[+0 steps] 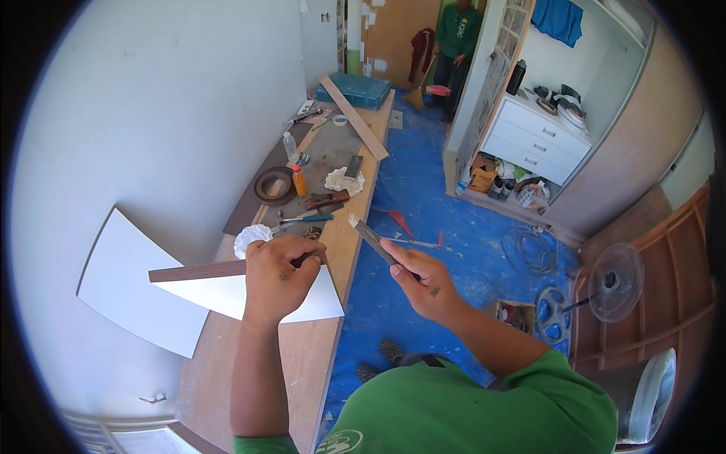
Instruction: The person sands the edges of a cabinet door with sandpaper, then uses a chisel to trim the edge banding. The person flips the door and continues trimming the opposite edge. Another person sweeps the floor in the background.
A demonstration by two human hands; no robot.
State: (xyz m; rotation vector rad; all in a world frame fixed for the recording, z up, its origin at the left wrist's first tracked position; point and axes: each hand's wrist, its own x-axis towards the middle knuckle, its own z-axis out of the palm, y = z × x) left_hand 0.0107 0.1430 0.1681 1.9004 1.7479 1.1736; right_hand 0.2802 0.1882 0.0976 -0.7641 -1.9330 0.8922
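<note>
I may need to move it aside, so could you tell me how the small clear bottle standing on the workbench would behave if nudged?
The clear bottle stands upright, tall and narrow, so it probably tips easily. It looks like thin plastic, likely light. Once down, its round body would probably roll along the workbench.

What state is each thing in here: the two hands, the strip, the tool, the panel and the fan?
Left hand: closed around the dark wooden strip.
Dark wooden strip: held level above the white panel.
Right hand: gripping a flat tool, tip raised.
White panel: lying on the workbench, overhanging.
Fan: on the floor; running cannot be told.
</note>
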